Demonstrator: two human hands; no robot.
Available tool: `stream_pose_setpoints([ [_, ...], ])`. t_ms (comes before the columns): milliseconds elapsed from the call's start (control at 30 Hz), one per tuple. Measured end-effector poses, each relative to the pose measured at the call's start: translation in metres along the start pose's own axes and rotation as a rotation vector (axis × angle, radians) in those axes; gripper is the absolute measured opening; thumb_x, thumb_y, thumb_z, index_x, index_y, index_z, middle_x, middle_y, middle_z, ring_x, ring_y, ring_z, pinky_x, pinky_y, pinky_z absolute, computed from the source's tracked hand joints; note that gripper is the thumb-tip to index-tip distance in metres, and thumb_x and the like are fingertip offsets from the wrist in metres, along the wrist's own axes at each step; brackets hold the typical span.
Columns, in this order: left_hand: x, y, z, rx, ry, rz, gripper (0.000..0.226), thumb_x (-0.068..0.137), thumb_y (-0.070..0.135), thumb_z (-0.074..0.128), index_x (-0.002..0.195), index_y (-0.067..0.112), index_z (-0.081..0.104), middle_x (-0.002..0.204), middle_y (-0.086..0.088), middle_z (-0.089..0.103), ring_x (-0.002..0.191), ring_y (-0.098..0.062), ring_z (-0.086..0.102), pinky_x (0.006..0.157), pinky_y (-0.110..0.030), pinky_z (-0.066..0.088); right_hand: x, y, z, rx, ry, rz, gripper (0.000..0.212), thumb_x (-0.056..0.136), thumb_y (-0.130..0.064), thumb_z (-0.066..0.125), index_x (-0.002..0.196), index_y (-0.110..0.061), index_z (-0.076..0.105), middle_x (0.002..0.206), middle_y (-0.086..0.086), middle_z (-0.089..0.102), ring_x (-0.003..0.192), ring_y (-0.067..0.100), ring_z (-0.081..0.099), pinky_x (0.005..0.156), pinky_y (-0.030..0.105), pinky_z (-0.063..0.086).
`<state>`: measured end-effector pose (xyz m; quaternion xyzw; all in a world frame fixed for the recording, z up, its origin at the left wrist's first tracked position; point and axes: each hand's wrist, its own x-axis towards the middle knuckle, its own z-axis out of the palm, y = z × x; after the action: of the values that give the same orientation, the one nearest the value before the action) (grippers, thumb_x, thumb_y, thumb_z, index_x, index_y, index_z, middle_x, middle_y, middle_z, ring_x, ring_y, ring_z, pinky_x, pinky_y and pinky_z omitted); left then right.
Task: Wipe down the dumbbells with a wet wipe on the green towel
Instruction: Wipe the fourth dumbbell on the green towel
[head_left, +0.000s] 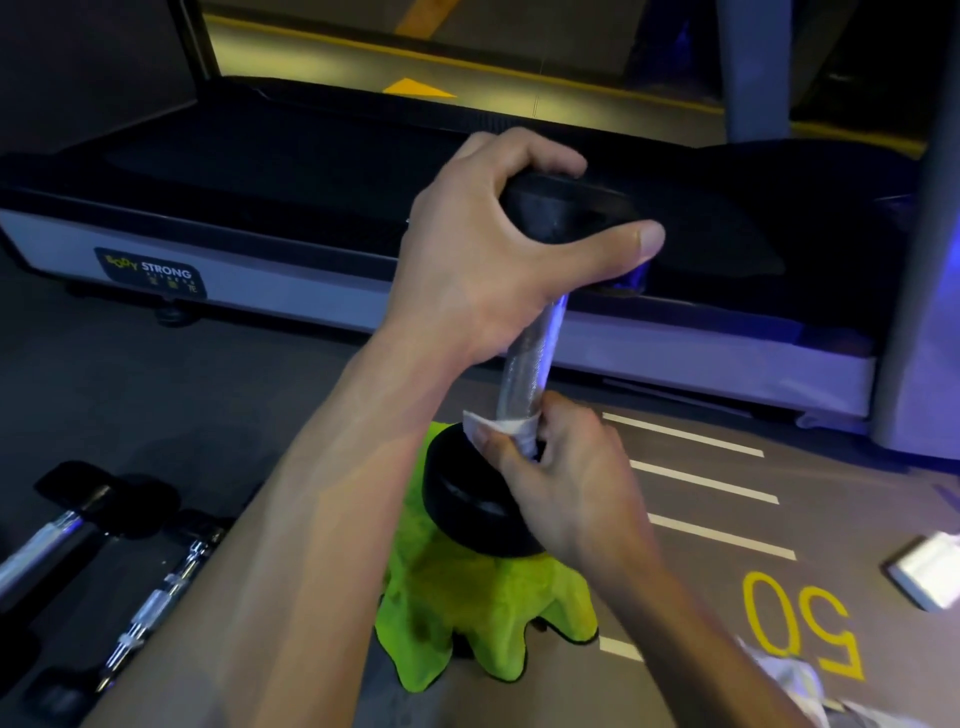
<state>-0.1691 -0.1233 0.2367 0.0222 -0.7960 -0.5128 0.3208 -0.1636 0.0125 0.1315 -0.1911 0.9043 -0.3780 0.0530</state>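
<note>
Dumbbell (524, 364): stood on end, tilted a little, lower black head planted on the green towel, upper black head raised in front of the treadmill; chrome knurled handle bare between the two hands.
Left hand (483, 249): clamped over the upper head from the near side, fingers curled across the top, thumb stretched along the front rim.
Right hand (566, 478): wrapped round the foot of the handle just above the lower head, thumb and fingers pinching the wet wipe against the metal.
Wet wipe (506, 428): white, bunched round the base of the handle, one corner sticking out to the left.
Green towel (467, 613): bright lime, rumpled, spread on the floor under the dumbbell, dark stitched hem showing at its near edge.
Floor (810, 499): brownish, painted with white bars and a yellow "50" read upside down, right of the towel.
Other dumbbells (104, 561): lying at the lower left corner of the floor, black heads, chrome handles, well apart from the towel.
Treadmill (311, 208): black deck, grey side rail across the far edge of the floor; label on the rail reading "STRONG", with a yellow word before it and small characters below, too blurred to read.
Used wipes (789, 686): crumpled white, at the lower right corner.
Packet (930, 571): pale, flat, at the right edge; print unreadable.
</note>
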Motion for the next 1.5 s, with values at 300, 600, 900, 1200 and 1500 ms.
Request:
stream_pose_setpoints([
  [300,0.001,-0.004,-0.006,-0.030,-0.007,-0.011,0.054,0.063,0.057,0.094,0.106,0.030,0.075,0.105,0.012,0.063,0.096,0.000,0.067,0.082,-0.016,0.052,-0.002,0.005,-0.014,0.473,-0.054,-0.099,0.024,0.089,-0.036,0.066,0.112,-0.036,0.071,0.107,-0.004,0.073,0.104,0.016,0.070,0.099,0.047,0.053],
  [600,-0.002,-0.002,-0.006,-0.061,-0.033,-0.018,0.054,0.062,0.054,0.095,0.106,0.030,0.075,0.105,0.013,0.063,0.096,0.000,0.067,0.085,-0.023,0.057,0.033,-0.023,-0.016,1.112,-0.300,0.279,0.049,0.078,-0.027,0.037,0.080,-0.003,0.080,0.094,0.027,0.064,0.081,0.036,0.062,0.096,0.048,0.045],
  [900,0.001,-0.008,-0.014,-0.079,0.012,-0.047,0.054,0.064,0.055,0.094,0.107,0.028,0.074,0.111,0.007,0.066,0.099,-0.001,0.068,0.085,-0.020,0.055,-0.016,-0.045,0.000,0.669,0.049,0.166,0.035,0.078,-0.027,0.043,0.087,-0.044,0.073,0.087,-0.011,0.075,0.089,0.014,0.067,0.090,0.041,0.053],
  [1200,0.000,-0.010,-0.017,-0.089,0.026,-0.044,0.055,0.062,0.058,0.093,0.106,0.030,0.074,0.110,0.008,0.066,0.099,-0.002,0.068,0.086,-0.023,0.056,-0.013,-0.008,0.016,0.215,0.171,-0.098,0.028,0.085,-0.043,0.068,0.109,-0.029,0.065,0.097,-0.013,0.077,0.094,0.011,0.074,0.082,0.044,0.058],
  [1500,0.000,-0.007,-0.011,-0.032,-0.007,-0.014,0.055,0.063,0.058,0.093,0.107,0.033,0.073,0.105,0.014,0.063,0.097,0.004,0.065,0.084,-0.015,0.052,0.036,-0.033,-0.030,0.439,0.243,-0.171,0.026,0.093,-0.035,0.064,0.086,-0.010,0.069,0.079,-0.010,0.072,0.070,0.002,0.058,0.065,0.026,0.048],
])
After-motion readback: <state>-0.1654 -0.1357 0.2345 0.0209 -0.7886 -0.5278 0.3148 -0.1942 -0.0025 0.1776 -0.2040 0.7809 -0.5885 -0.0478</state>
